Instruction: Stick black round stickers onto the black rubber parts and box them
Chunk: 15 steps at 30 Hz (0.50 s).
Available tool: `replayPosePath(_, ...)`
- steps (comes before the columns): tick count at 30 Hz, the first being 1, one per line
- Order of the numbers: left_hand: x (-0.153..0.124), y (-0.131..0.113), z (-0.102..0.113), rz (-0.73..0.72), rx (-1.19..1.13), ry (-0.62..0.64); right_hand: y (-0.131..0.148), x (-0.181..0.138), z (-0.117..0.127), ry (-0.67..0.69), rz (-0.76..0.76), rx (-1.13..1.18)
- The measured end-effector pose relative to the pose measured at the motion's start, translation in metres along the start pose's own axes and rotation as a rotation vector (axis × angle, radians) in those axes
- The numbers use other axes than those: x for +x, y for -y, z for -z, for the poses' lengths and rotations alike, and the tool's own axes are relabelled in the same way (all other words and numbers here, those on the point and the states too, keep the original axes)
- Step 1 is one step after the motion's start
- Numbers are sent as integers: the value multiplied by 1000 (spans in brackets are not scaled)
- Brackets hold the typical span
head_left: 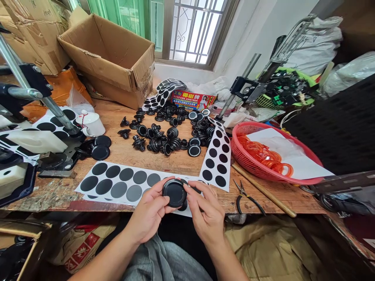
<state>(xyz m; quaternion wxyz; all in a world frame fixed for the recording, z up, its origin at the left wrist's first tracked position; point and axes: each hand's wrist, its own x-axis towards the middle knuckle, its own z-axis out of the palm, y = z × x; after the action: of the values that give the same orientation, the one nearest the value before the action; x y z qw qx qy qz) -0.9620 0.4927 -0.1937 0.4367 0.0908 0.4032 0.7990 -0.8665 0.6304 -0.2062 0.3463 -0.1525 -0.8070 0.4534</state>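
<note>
Between both hands, just over the table's front edge, is a round black plastic cap [175, 194] with its flat face toward me. My left hand [150, 210] grips its left side, thumb on the rim. The fingers of my right hand [206, 208] close on its right edge. Beneath and behind the hands lies a white sheet of round black stickers [127, 181]. A second sticker sheet [216, 156] lies to the right, angled away from me. Farther back, several black ribbed knob-like parts [158, 138] are heaped on the wooden table [96, 210].
A red basket [243, 156] with orange rings stands right, beside pliers [244, 197] and a wooden stick [263, 189]. A metal stand [55, 105] and white mug [92, 124] are left. An open cardboard box [105, 78] stands behind, with a second stand [240, 86] at back right.
</note>
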Motion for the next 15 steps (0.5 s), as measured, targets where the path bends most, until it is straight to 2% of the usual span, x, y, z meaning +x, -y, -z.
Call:
replayPosePath(3,0,0,1,-9,-2,-4,-2,1,0,48,-118,91)
replayPosePath(8,1,2,0,-2,-14,-31,6,6,-6,216,-312,270)
replayPosePath(15,4,2,-2,-14,6,-89,4,13,-22,128,-491,409)
